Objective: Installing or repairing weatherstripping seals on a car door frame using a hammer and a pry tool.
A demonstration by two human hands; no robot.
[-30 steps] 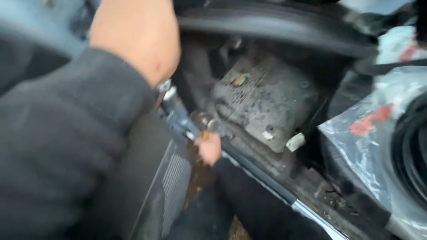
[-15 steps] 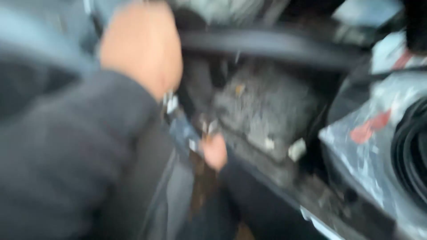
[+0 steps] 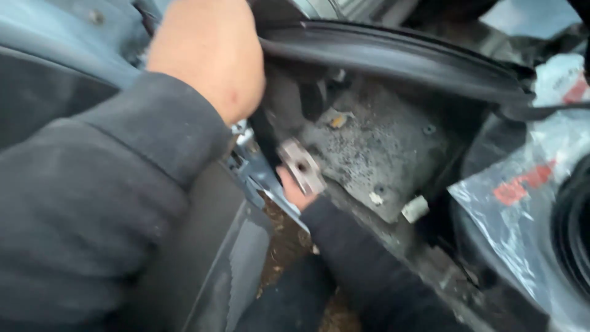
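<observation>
My left hand (image 3: 209,58) reaches up at the top centre, in a dark grey sleeve. Only its back and wrist show; the fingers are hidden behind the edge of a black rubber seal (image 3: 399,55). My right hand (image 3: 294,192) comes up from below through a gap in the car body, in a dark sleeve, and is mostly hidden. Its fingertips pinch a small flat metal clip (image 3: 301,166) with a square hole. The clip is held against the left edge of a dirty grey metal plate (image 3: 387,147).
A small white plastic plug (image 3: 415,209) sticks out at the plate's lower corner. A clear plastic bag with red print (image 3: 522,203) lies at right over a black round part (image 3: 574,240). Dead leaves and dirt (image 3: 286,246) sit in the gap below. A grey body panel (image 3: 55,24) is at upper left.
The view has steadied after a blur. My right hand has risen slightly and the metal clip now shows clearly above it. My left hand stays up at the seal.
</observation>
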